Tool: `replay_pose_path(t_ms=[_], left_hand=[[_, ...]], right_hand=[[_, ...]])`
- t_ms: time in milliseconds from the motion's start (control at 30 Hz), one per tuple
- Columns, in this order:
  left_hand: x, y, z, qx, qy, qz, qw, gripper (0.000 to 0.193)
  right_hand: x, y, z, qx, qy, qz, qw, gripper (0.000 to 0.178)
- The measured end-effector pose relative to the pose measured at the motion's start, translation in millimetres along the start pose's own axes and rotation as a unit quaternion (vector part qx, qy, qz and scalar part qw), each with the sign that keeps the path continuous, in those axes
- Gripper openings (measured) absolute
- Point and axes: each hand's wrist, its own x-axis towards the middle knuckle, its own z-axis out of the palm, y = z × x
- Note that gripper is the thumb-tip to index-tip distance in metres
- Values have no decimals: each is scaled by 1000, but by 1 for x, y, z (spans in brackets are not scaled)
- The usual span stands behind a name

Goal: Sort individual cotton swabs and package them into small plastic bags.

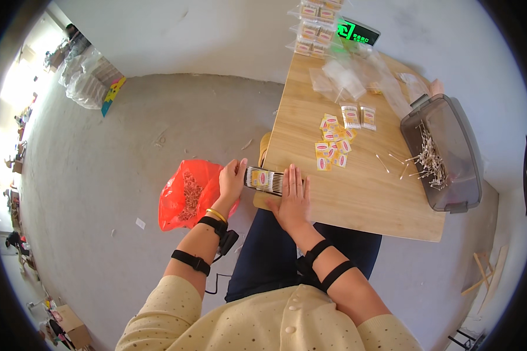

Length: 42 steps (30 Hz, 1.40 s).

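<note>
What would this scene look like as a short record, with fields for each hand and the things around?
Left hand: at the left end of a row of swabs with a yellow card
Right hand: at its right end, fingers extended
Table: wooden
On it: yellow-and-white cards, two small packets, grey bin containing more swabs
Left of table: red bag

The right hand [294, 199] hides one end of the swab pack [264, 180]; the upper edge crops stacked packets [316, 30]; clutter [17, 165] (far left) blurs beyond telling.
</note>
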Motion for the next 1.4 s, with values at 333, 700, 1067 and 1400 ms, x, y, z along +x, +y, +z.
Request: replay_pose_path(t_ms=[333, 700, 1067, 1400], left_hand=[[-4, -5, 5, -37, 1, 14, 999, 44], [11, -47, 0, -128, -48, -78, 988, 44], [-36, -74, -46, -161, 41, -76, 983, 41], [-77, 95, 12, -117, -26, 76, 990, 23]], right_hand=[[9, -33, 10, 24, 22, -19, 999, 103], [14, 21, 12, 225, 107, -92, 964, 73], [-3, 284, -54, -60, 304, 208, 928, 75], [3, 275, -45, 10, 254, 202, 946, 18]])
